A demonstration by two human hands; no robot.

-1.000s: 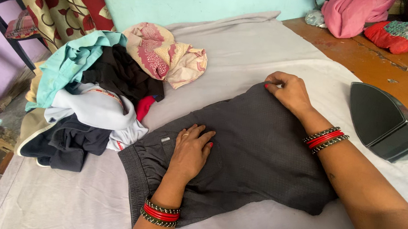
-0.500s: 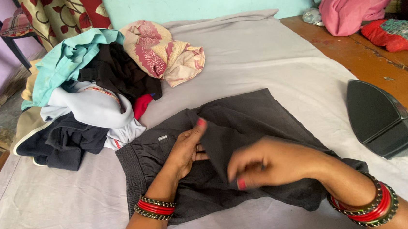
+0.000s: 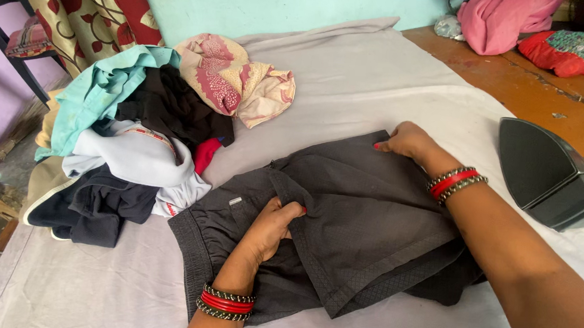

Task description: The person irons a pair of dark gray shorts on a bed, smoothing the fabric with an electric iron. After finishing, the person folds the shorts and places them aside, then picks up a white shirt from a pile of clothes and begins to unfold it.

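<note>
Dark grey shorts (image 3: 363, 225) lie on a grey sheet (image 3: 355, 72), one leg folded over the other. My left hand (image 3: 271, 228) grips a fold of the fabric near the waistband, fingers curled into it. My right hand (image 3: 405, 139) pinches the far hem corner of the shorts and holds it against the sheet. Both wrists carry red and beaded bangles.
A heap of clothes (image 3: 127, 144) in light blue, black, white and pink print lies at the left. A black iron (image 3: 551, 176) rests at the right by the wooden surface (image 3: 561, 95). Pink and red cloth (image 3: 511, 21) sits at the far right.
My right hand went from the far hem to the middle of the shorts, then back out to the far corner, carrying one leg over the other. My left hand changed from flat to gripping.
</note>
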